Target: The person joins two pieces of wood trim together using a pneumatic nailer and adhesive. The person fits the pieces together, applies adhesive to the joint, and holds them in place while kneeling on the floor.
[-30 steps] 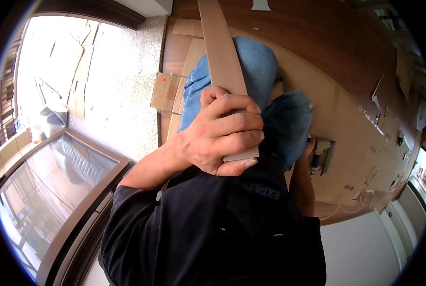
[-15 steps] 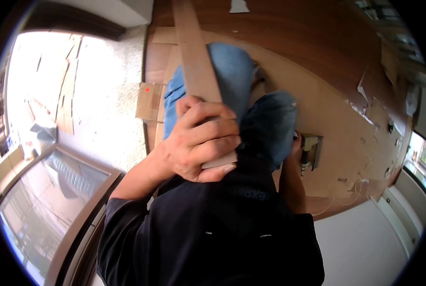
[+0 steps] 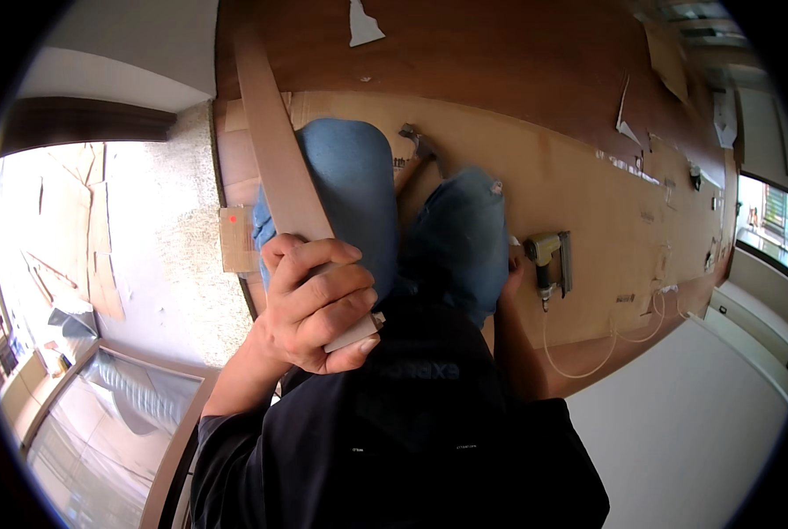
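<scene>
A: Head view, how far along?

B: Board point(image 3: 279, 159) is picked up, not laid down yet: left hand's point(image 3: 319, 304) fingers wrap its near end, by the left knee point(image 3: 350, 185).

A: Right hand point(image 3: 516, 271)?

B: Partly hidden, can't tell its fingers. Nail gun point(image 3: 546, 254) just beside looks unheld; hammer's point(image 3: 425, 150) lying on cardboard point(image 3: 579, 194), unused.

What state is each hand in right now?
Left hand: closed, holding the wooden board near one end.
Right hand: partly hidden by the leg, near the nail gun; grip cannot be told.
</scene>
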`<action>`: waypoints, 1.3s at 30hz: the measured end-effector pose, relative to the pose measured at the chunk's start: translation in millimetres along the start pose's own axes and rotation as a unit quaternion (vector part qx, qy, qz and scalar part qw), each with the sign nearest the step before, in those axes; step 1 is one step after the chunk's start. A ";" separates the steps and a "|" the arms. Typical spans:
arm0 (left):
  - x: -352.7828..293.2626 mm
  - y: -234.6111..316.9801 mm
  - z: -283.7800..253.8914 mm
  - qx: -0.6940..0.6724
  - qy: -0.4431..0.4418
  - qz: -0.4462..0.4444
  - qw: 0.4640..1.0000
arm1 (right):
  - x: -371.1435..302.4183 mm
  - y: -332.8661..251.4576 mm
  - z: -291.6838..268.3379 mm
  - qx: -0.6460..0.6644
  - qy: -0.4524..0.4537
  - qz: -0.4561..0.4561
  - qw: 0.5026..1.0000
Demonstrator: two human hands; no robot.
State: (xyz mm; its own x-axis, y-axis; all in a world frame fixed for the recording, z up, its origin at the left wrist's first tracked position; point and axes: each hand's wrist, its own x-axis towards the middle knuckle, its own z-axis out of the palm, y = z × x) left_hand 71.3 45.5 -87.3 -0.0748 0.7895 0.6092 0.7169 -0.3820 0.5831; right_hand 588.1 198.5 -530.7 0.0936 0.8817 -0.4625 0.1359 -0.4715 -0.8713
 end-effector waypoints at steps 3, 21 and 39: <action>1.0 -3.6 -9.3 -0.033 0.016 -0.008 0.999 | -17.5 -16.8 -31.7 -0.142 0.066 0.028 0.987; 8.3 -1.5 -13.9 0.004 0.019 -0.004 1.000 | -123.9 -260.3 138.0 -0.123 -0.044 -0.236 0.963; 8.6 2.3 -11.9 0.001 0.013 -0.028 1.000 | -88.3 -253.7 220.1 -0.495 -0.064 -0.403 0.767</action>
State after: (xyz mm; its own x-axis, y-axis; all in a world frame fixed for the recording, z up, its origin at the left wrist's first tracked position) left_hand 64.1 45.7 -74.3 -0.1332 0.7971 0.5890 0.7126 -0.3360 0.6158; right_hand 328.3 244.4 -304.8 -0.5031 0.8591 0.0936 0.7875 0.5004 -0.3599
